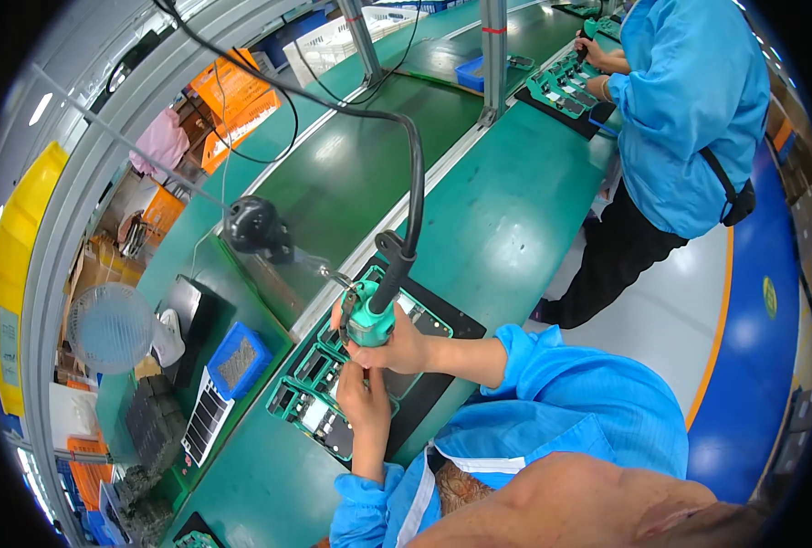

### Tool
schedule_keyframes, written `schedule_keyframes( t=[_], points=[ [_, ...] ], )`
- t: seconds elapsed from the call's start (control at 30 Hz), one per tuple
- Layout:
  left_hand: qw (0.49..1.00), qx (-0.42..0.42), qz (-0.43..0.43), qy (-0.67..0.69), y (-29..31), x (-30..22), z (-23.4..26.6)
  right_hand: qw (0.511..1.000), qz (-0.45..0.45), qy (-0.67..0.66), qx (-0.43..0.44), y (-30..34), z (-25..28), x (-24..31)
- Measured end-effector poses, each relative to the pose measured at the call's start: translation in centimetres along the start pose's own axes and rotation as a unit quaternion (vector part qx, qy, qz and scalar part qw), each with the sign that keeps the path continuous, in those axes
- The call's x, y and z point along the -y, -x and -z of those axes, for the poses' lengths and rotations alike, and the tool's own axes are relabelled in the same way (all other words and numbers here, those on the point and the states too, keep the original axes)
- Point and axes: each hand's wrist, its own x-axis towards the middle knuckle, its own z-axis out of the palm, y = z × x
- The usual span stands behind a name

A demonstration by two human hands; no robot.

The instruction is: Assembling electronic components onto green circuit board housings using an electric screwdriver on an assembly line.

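My right hand (pixel 404 347) is wrapped around a green power screwdriver (pixel 369 321), held upright, with a thick black cable rising from its top. Just below it, my left hand (pixel 364 398) has its fingers pinched together close to the screwdriver's lower end; whatever they hold is hidden. Both hands are over a black mat (pixel 438 388) on the bench. On this mat lie several green plastic frames (pixel 319 402) fitted with circuit boards and white and black parts. The screwdriver's tip is covered by my fingers.
A blue tray of small screws (pixel 238 362) sits left of the mat, beside a black-and-white sheet (pixel 207 416). A black ball-shaped device (pixel 258 228) hangs over the belt (pixel 378 146). At upper right a co-worker (pixel 689 119) in blue handles similar green frames (pixel 565 87).
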Motion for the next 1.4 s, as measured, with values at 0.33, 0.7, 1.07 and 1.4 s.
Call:
schedule_keyframes(
  t=[0.33,0.7,1.07,1.4],
  points=[
    [0.971,0.016,-0.089,-0.223,-4.6,1.7,3.9,0.993,0.066,0.099,-0.026,-1.8,0.9,-2.2],
    [0.929,-0.030,0.253,-0.268,-9.5,25.7,14.1,0.996,0.093,0.005,-0.006,-2.8,0.5,-3.2],
    [0.927,0.018,0.311,-0.207,-10.8,24.8,13.2,0.988,0.082,0.126,-0.021,-3.7,1.6,-5.0],
    [0.898,-0.024,0.321,-0.301,-11.0,22.3,12.3,0.981,0.078,0.176,-0.038,-3.6,1.8,-5.5]
  ],
)
